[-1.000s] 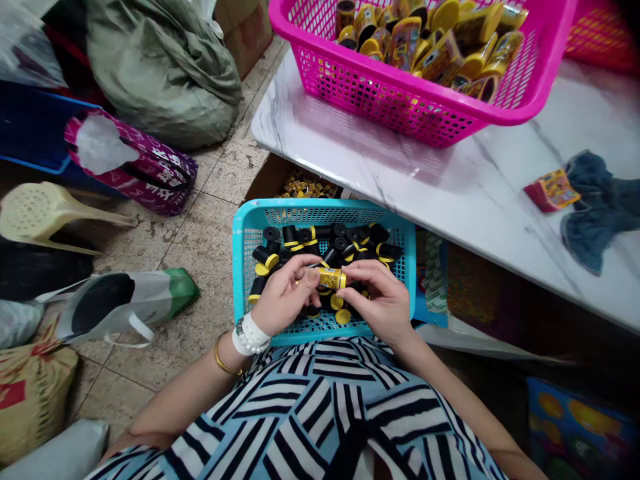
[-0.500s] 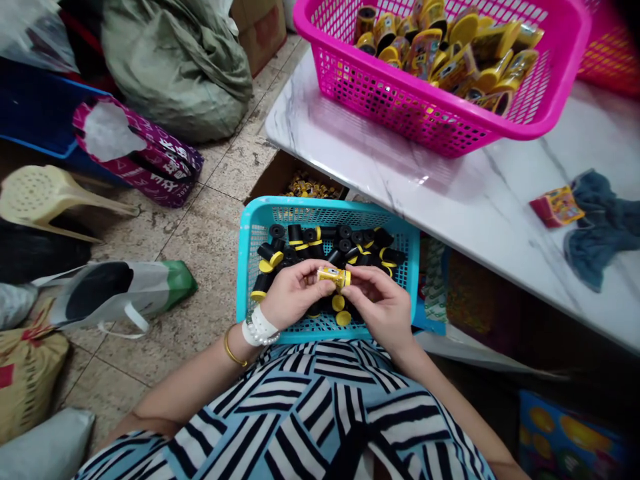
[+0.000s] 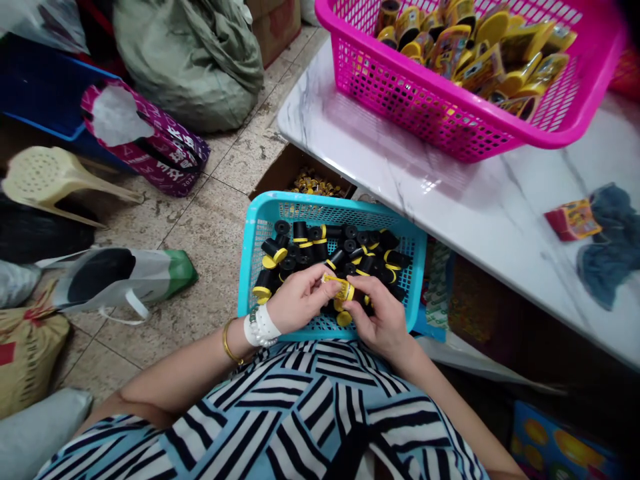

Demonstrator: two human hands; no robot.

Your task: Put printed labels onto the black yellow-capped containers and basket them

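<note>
Between my two hands is a small yellow printed cylinder point(image 3: 342, 288), held over a turquoise basket point(image 3: 243, 267). My left hand point(image 3: 301, 300) grips its left end, thumb against fingers. On the other end, the thumb and fingers of my right hand point(image 3: 379, 312) close around the yellow rim. Below, the basket holds several black cylinders point(image 3: 300, 231) with yellow caps, lying at many angles. A loose-looking yellow disc point(image 3: 344, 319) shows just under my hands. My fingers hide part of the held cylinder.
A pink basket point(image 3: 400, 83) full of yellow-wrapped cylinders point(image 3: 480, 67) stands on a marble-patterned table point(image 3: 500, 220). A cardboard box point(image 3: 270, 170) with small yellow pieces is beneath the table edge. Bags and a cream stool point(image 3: 43, 175) stand at left. A small red packet point(image 3: 573, 220) lies on the table.
The yellow cylinder has tilted, its right end lower, and my hands have turned with it. My right fingers have shifted around its rim. The whole view has shifted slightly.
</note>
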